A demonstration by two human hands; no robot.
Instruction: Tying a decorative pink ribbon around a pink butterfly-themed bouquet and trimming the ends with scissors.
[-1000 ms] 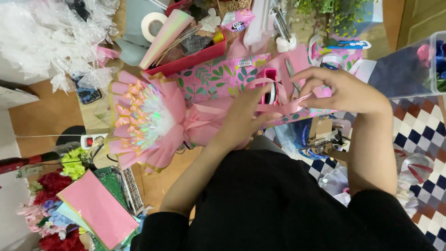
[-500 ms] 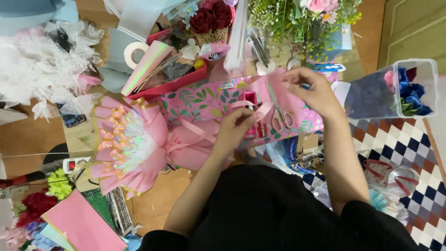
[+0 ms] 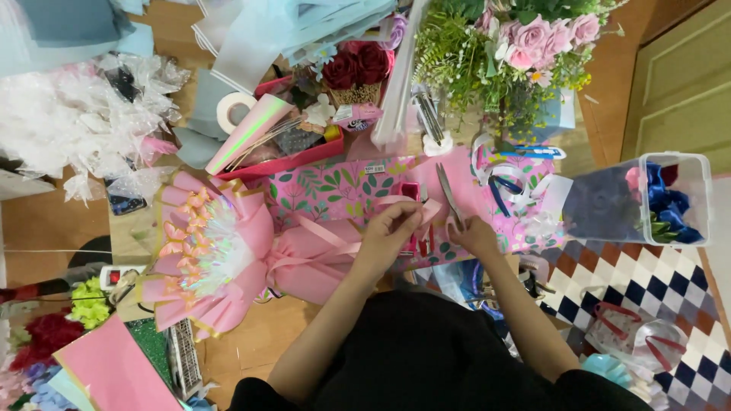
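The left hand (image 3: 392, 228) was closed in a pinch on the pink ribbon (image 3: 327, 237), holding its free end up just above the pink floral gift box (image 3: 335, 190). The right hand (image 3: 474, 236) was wrapped around the handles of a pair of scissors (image 3: 449, 196), whose blades pointed away from the person and stood slightly parted; the ribbon end lay close beside the blades, though I could not tell for certain whether it sat between them.

The ribbon ran back from the left hand to the pink bouquet (image 3: 221, 255), which lay on its side on the bench (image 3: 259, 342) with its fanned, gold-edged wrap facing left and its gathered stem end toward the hands. Judging by how things lay, the bouquet was already wrapped and the ribbon already tied round its neck, with loops showing there; what seemed left was trimming the loose tail and perhaps neatening the bow.

Around the work sat a red tray (image 3: 285, 161) of rolled papers and supplies, a roll of white tape (image 3: 232, 110), dark red roses (image 3: 356, 67), a bunch of pink flowers with greenery (image 3: 518, 46), and a clear plastic box (image 3: 647, 202) holding blue ribbon. Crumpled clear cellophane (image 3: 68, 129) lay at the far left, and pink paper sheets (image 3: 114, 373) at the near left.
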